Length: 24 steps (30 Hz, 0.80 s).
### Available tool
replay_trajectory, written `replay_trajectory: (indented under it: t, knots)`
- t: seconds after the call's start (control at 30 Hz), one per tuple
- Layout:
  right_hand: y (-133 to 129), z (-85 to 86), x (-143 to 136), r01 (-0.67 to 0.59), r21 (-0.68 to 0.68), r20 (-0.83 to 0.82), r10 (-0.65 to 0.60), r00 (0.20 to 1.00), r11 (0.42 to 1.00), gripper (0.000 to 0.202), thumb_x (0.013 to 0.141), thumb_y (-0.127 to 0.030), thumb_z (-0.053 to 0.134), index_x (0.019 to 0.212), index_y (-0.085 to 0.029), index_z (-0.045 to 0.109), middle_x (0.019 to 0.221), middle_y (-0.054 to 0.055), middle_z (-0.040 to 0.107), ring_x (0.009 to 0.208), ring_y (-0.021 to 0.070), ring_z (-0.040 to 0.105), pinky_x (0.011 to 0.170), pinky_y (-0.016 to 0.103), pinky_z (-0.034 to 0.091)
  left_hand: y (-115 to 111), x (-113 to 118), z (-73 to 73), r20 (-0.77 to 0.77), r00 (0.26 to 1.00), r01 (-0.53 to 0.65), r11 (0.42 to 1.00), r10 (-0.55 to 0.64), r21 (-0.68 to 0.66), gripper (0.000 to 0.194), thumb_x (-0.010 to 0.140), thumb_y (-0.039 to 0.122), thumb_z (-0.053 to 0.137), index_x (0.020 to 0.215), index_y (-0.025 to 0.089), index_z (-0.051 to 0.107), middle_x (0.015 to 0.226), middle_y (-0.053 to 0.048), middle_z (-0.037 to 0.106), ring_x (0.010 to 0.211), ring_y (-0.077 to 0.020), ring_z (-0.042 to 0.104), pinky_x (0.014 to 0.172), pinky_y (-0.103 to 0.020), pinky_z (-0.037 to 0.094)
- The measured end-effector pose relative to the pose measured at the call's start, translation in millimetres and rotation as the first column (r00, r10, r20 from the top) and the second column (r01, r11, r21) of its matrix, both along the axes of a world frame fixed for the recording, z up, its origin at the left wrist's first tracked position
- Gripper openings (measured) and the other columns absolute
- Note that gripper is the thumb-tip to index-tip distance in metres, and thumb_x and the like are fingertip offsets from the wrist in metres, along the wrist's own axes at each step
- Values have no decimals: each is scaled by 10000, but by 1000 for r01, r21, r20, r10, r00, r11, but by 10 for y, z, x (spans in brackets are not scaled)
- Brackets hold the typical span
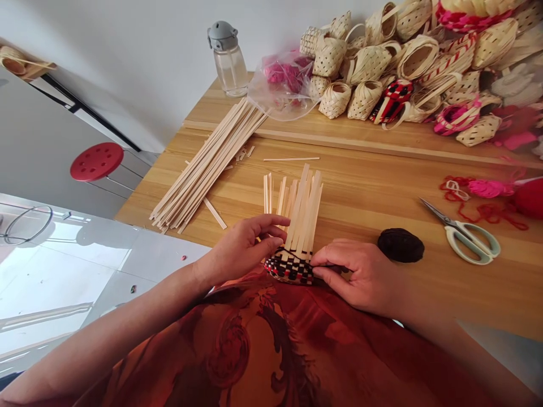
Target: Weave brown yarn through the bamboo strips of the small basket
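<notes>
A small basket [291, 267], woven in a black, red and pale pattern, rests at the table's near edge against my clothing, its pale strips standing upright. My left hand [254, 243] touches its left side and strips, thumb and fingers curled, with a gap between them. At the right side my right hand [354, 271] pinches dark yarn close to the weave. A ball of black yarn [401, 245] lies on the table just beyond my right hand. The underside of the basket is hidden.
On the wooden table [360, 186], a bundle of strips [207, 164] lies left and scissors [464, 234] right. Behind are a bottle [229, 62], a plastic bag [284, 85], woven baskets [369, 65] and red yarn [528, 198]. A red stool [97, 161] stands left.
</notes>
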State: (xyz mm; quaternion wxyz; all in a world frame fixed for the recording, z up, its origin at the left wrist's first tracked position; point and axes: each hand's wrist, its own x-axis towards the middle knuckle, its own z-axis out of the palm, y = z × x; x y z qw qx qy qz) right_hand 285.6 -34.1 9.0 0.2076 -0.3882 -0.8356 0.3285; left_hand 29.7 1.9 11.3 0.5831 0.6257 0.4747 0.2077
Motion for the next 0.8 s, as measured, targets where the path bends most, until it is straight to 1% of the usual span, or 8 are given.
replay_trajectory:
  t: [0.07,0.27,0.37,0.47,0.53,0.6,0.7,0.8]
  knots:
    - [4,2,0,7,5,5,-7,1000,1000,103,942,-184,608,947,-201,709,847,25,739,764,161,641,705,284,447,-9,-4,3,2,1000,-1,1000,1,29,366,938,234,579,1300,205,619,1027,-49,735,855,-157,658,770,-288,531]
    - [18,27,11,34,-3,39,-34,999,999,99,936,-178,610,940,-204,705,838,28,731,760,169,647,706,293,458,-26,17,47,9,1000,-16,998,15,57,311,984,261,503,1249,187,648,914,-31,726,750,-131,633,724,-268,518]
    - [33,50,47,55,14,26,-55,998,998,106,938,-180,609,961,-213,708,863,34,735,782,174,656,716,293,465,-37,24,48,14,1000,-24,999,24,38,321,945,263,574,1248,196,657,919,-34,743,786,-148,671,738,-270,530]
    - [70,101,129,90,57,44,-93,995,994,82,927,-195,624,933,-217,702,855,35,731,770,178,653,705,295,465,-47,38,44,-22,999,-25,999,26,47,338,889,248,651,1224,213,677,945,-36,756,821,-166,701,763,-285,542]
    - [113,170,210,128,73,81,-134,988,989,67,921,-211,636,911,-224,701,832,23,724,724,167,642,671,290,458,-48,60,45,-43,999,-20,998,22,59,344,860,248,687,1203,217,687,936,-35,760,815,-173,707,766,-296,547]
    - [179,274,303,170,94,101,-179,979,981,66,921,-234,640,910,-233,706,824,12,725,688,156,634,631,282,448,-44,88,47,-46,999,-9,998,12,63,359,835,257,721,1191,216,690,915,-34,762,806,-180,707,766,-307,550]
    - [323,479,435,220,138,88,-233,969,966,79,921,-253,637,895,-235,710,792,5,724,656,150,626,597,276,439,-27,136,54,-39,999,21,998,-19,52,357,828,269,736,1178,214,691,907,-37,767,811,-188,710,767,-313,548]
    - [506,677,526,250,158,62,-263,963,955,80,921,-265,643,898,-226,709,771,-1,711,633,138,599,592,271,435,1,178,60,-22,998,51,998,-51,22,314,842,279,726,1146,206,694,894,-38,771,786,-177,701,725,-285,530]
